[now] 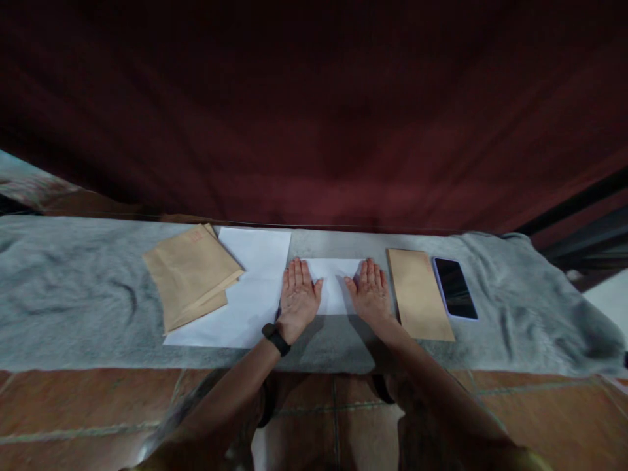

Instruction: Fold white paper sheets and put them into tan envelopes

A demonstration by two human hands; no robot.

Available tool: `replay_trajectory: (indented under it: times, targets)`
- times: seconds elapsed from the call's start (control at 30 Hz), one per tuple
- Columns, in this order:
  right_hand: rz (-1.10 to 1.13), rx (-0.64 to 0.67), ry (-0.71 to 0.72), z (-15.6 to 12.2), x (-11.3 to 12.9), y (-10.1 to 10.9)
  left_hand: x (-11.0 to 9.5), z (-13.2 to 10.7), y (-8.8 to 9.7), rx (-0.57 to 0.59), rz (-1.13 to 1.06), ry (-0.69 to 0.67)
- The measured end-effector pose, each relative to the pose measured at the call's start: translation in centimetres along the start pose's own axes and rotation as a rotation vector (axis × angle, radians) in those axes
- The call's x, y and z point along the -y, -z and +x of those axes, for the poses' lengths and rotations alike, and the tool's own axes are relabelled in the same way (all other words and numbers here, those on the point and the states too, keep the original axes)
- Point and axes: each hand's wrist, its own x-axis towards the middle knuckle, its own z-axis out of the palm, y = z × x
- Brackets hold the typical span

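A folded-looking piece of white paper [336,288] lies flat in the middle of the grey cloth. Pressed onto its left end is my left hand [299,292], fingers stretched out flat, a dark watch [276,339] on the wrist. My right hand [370,291] rests flat on the right end, thumb pointing inward. Close beside my left hand is a larger white sheet [258,288], partly covered by several brown envelopes [196,268]. Just right of my right hand lies a single brown envelope [419,294].
A phone [455,288] with a pale purple edge lies right of the single envelope. The grey cloth [83,294] covers a long narrow surface, bunched at its right end. Behind it hangs a dark red curtain [314,131]. Reddish floor tiles [98,399] show in front.
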Motion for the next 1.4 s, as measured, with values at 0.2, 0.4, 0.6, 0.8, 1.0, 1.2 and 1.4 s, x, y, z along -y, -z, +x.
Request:
replay_trajectory:
  times: [0.2, 0.4, 0.6, 0.8, 1.0, 1.2, 1.4]
  targets:
    - [0.028, -0.054, 0.000, -0.2, -0.2, 0.3, 0.1, -0.5, 0.5, -0.026, -0.022, -0.005]
    - [0.219, 0.023, 0.139, -0.8, 1.6, 1.3, -1.4, -1.5, 1.5, 0.025, -0.082, -0.185]
    - [0.312, 0.157, 0.284, -2.3, 3.0, 1.6, -2.6, -2.9, 1.6, 0.105, -0.068, -0.332]
    - [0.281, 0.184, 0.282, -2.6, 2.7, 1.6, -2.6, -3.0, 1.6, 0.154, -0.044, -0.354]
    - [0.233, 0.176, 0.294, -2.5, 2.4, 1.9, -2.5, -2.9, 1.3, 0.143, -0.049, -0.355]
    - [0.207, 0.145, 0.290, -2.4, 1.9, 1.7, -2.3, -3.0, 1.5, 0.142, -0.059, -0.350]
    - [0.163, 0.123, 0.296, -2.6, 1.3, 1.6, -2.4, -2.9, 2.1, 0.152, -0.046, -0.341]
